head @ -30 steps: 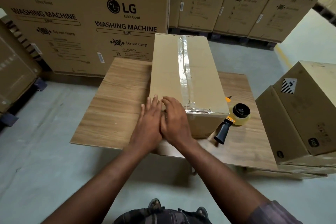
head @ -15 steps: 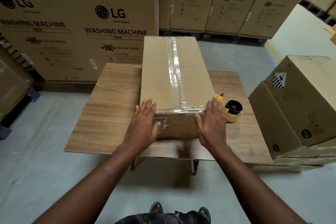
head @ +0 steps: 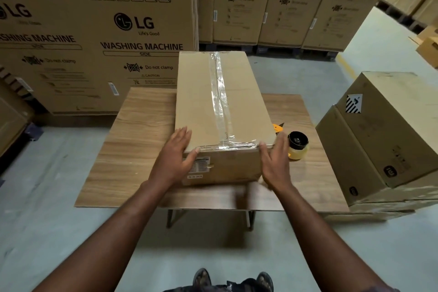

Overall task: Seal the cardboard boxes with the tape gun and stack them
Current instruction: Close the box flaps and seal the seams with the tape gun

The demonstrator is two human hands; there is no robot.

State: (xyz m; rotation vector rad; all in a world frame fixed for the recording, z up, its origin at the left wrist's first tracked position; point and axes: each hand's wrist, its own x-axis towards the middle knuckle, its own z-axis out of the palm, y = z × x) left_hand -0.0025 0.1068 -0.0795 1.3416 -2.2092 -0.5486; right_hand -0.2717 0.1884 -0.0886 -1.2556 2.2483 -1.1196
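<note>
The left hand (head: 176, 156) is laid flat, fingers straight, on the near left corner of the taped box (head: 208, 102), which lies lengthwise on the table (head: 132, 140). The right hand (head: 276, 161) is pressed flat on the near right corner, with nothing gripped. For a steady lift, both sides are best squeezed evenly, clear of the tape gun (head: 297, 146).

Box (head: 201, 102) on table (head: 132, 149); tape gun (head: 298, 147) right, perhaps touching it.

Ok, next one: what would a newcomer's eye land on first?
The long brown cardboard box, clear tape running down its top seam, lies in the middle of the wooden table. The left hand and right hand lie flat at its near corners, with the yellow tape gun just right of the box. Printed washing-machine cartons fill the background.
</note>
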